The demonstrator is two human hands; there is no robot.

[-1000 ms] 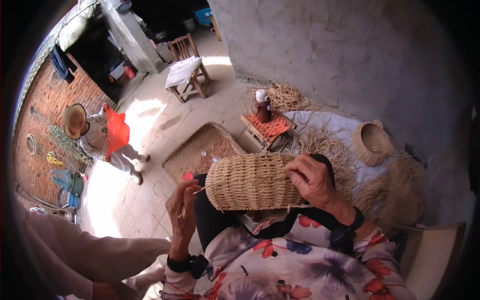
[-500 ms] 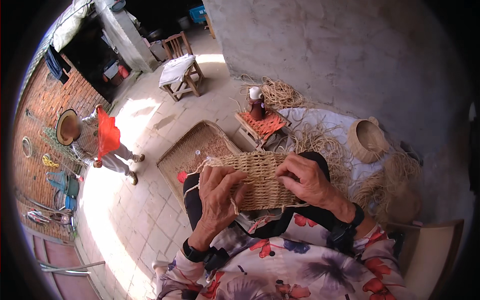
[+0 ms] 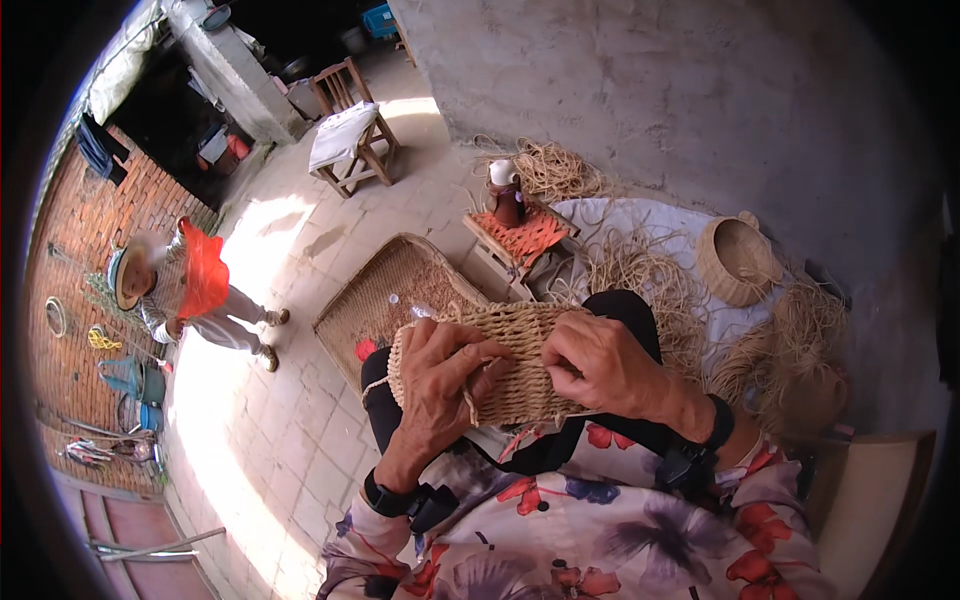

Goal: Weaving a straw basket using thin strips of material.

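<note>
A woven straw-rope piece, tightly braided in rows, rests across my lap. My left hand grips its left part, fingers bent over the top face and thumb tucked in beside them. A loose strand end pokes out by that thumb. Over the right part of the weave, my right hand has thumb and fingertips pinched together. What lies in that pinch is too small to make out. Both hands touch the weave.
Ahead are a shallow wicker tray of brownish bits and a small stool bearing a brown flask. To the right, rope coils and a round basket lie on a white sheet. A person holding red cloth stands left.
My right hand has shifted slightly left over the weave, and my left fingers reach a little farther right. The person at left has leaned and moved the red cloth.
</note>
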